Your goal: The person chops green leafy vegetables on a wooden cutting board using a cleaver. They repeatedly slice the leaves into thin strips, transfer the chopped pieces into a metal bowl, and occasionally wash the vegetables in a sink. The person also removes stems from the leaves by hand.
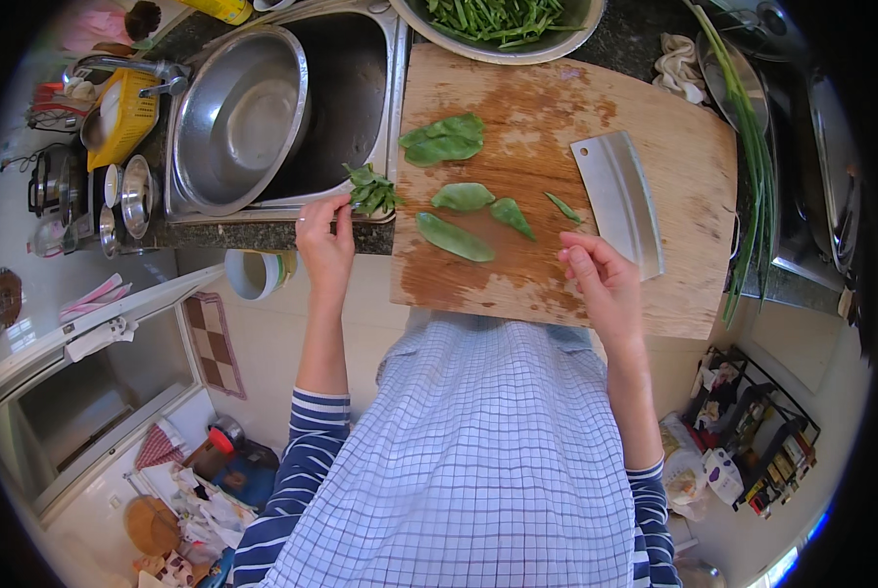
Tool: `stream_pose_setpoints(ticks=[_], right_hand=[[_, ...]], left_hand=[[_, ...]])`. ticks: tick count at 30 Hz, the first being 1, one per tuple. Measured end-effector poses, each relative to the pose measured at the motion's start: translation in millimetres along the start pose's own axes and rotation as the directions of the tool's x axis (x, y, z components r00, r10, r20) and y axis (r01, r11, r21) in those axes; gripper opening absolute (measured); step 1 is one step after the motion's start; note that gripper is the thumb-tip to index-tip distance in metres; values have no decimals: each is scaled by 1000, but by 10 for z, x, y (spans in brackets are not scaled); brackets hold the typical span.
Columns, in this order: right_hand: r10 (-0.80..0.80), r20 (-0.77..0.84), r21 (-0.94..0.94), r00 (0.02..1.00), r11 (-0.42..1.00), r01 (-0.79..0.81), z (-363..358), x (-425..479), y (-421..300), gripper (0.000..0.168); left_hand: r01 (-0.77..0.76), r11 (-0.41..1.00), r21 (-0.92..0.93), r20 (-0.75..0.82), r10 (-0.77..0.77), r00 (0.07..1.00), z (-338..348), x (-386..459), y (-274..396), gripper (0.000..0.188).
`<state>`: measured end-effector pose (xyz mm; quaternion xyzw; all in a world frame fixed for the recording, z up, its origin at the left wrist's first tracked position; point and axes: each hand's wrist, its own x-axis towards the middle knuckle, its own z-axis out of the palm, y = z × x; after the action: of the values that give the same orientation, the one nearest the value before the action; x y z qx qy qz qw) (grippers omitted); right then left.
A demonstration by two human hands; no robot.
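Observation:
My left hand (326,229) is at the sink's front edge, its fingertips at a small heap of cut green pieces (373,189) beside the wooden cutting board (674,184); whether it grips any is unclear. My right hand (597,268) is raised over the board's front right part, thumb and fingertips close together, with no object plain between them. Several flat green bean pods (454,237) and pod pieces lie on the board, with a stack of them (443,140) at its left. A cleaver blade (619,198) lies flat just beyond my right hand, its handle not visible.
A metal basin (240,121) leans in the sink (343,95) at left. Beyond the board stands a bowl (498,53) of cut greens. Spring onions (751,176) lie along the right side, near a cloth (680,67) and a pan lid. A pail (251,273) stands below the counter.

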<state>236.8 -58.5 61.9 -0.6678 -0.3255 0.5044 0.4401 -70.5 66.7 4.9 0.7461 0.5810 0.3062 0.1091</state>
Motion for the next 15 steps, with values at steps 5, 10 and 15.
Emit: stream_pose_setpoints(ticks=[5, 10, 15], right_hand=[[-147, -51, -199, 988, 971, 134, -2, 20, 77, 19], [-160, -46, -299, 986, 944, 139, 2, 0, 112, 18], [-211, -33, -363, 977, 913, 185, 35, -11, 126, 16]], left_hand=[[45, 997, -57, 90, -40, 995, -40, 22, -125, 13], [118, 973, -198, 227, -71, 971, -162, 96, -269, 17], [214, 940, -267, 238, -151, 959, -185, 79, -332, 17]])
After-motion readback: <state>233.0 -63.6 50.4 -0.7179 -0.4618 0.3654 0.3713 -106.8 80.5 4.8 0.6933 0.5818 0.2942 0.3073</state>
